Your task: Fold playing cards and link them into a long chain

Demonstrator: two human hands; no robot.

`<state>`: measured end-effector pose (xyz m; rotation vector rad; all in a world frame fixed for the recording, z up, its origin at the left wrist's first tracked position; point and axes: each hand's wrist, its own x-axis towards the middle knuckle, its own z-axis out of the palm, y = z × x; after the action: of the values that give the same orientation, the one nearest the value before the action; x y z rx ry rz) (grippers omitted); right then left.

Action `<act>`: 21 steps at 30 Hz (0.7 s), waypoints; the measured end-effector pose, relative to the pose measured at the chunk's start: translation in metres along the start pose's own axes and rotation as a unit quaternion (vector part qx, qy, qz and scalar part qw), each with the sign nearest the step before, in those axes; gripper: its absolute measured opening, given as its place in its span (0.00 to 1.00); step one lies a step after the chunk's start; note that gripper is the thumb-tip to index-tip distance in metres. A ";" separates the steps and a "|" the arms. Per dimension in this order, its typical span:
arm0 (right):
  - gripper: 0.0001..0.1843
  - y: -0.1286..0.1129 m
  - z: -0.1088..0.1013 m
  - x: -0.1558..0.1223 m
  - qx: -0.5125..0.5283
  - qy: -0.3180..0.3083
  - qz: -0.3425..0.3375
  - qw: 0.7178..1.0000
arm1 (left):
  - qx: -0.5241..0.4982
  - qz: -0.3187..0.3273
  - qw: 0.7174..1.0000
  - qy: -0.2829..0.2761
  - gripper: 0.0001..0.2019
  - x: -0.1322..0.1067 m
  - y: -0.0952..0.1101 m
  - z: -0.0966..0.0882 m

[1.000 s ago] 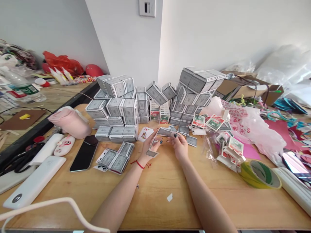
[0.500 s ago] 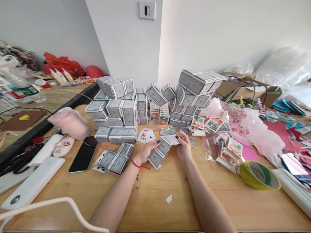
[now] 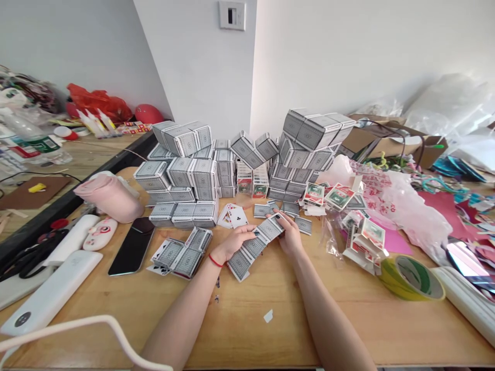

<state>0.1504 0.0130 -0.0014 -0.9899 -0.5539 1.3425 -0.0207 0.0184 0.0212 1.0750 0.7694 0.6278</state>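
Both hands (image 3: 263,238) palms-down, pinching joined card strip (image 3: 253,247)

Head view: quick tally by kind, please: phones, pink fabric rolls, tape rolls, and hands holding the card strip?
Black phone: 1
Pink fabric roll: 1
Yellow-green tape roll: 1
Hands with a grip on the card strip: 2 (left hand, right hand)
Total: 5

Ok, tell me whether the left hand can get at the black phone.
Probably, once it lets go: the left hand holds the card strip; only a low card pile lies between it and the phone.
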 end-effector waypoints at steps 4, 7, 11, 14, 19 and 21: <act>0.18 -0.001 -0.001 0.001 -0.011 -0.004 0.034 0.999 | -0.026 -0.044 0.998 -0.034 0.14 0.002 0.001 -0.003; 0.17 -0.001 -0.002 0.002 -0.017 -0.007 0.057 0.998 | -0.033 -0.056 0.997 -0.044 0.11 0.003 0.000 -0.005; 0.17 0.000 -0.002 0.002 -0.006 -0.016 0.064 0.998 | -0.040 -0.054 0.997 -0.034 0.08 0.005 -0.003 -0.006; 0.19 -0.002 -0.001 0.000 -0.006 -0.027 0.052 0.998 | -0.031 -0.054 0.998 -0.015 0.07 0.006 -0.005 -0.005; 0.19 -0.003 -0.002 -0.001 -0.010 -0.037 0.055 0.998 | -0.007 -0.056 0.998 0.000 0.07 0.008 -0.007 -0.003; 0.18 -0.002 -0.004 0.000 -0.006 -0.037 0.067 0.997 | -0.005 -0.055 0.998 -0.007 0.07 0.008 -0.006 -0.002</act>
<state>0.1553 0.0123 -0.0019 -1.0050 -0.5605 1.5004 -0.0176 0.0232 0.0128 1.0195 0.8068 0.5303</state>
